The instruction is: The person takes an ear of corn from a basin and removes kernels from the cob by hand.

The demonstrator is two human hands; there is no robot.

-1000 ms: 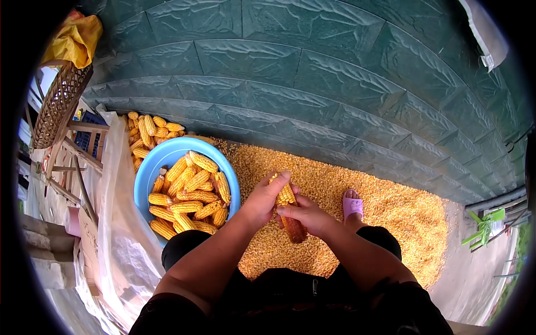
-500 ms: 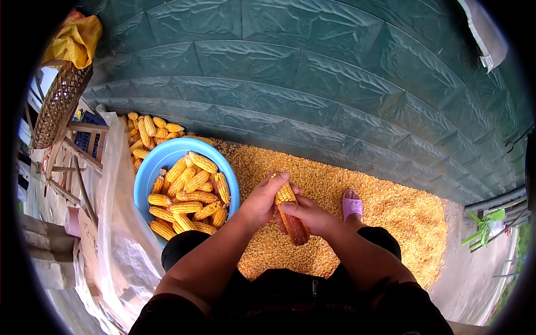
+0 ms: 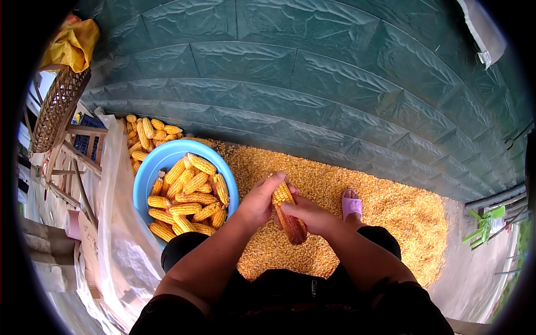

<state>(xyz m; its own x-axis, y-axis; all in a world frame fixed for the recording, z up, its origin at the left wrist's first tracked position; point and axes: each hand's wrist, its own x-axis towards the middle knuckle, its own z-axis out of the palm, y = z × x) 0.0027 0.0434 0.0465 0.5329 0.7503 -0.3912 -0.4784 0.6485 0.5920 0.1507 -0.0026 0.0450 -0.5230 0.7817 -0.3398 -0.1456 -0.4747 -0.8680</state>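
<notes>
Between my two hands is an ear of corn (image 3: 291, 221), tilted, with yellow kernels on its upper part and a bare reddish cob at its lower end. My left hand (image 3: 259, 200) is closed around the upper left side, its thumb near the top tip. From the right, my right hand (image 3: 310, 214) grips the middle, its thumb pressed where kernels meet bare cob. Some fingers are hidden behind the ear. Loose corn kernels (image 3: 268, 254) cover the ground beneath both hands.
Left of my hands stands a blue basin (image 3: 233, 187) holding several whole ears. More ears (image 3: 146, 131) are heaped behind it by the green wall (image 3: 312, 72). My foot in a pink slipper (image 3: 352, 207) rests on the kernels. Plastic sheeting (image 3: 120, 223) and a woven basket (image 3: 58, 109) are at left.
Both hands stay closed on the ear of corn, which has shifted very slightly to the left. The basin and its ears look the same.
</notes>
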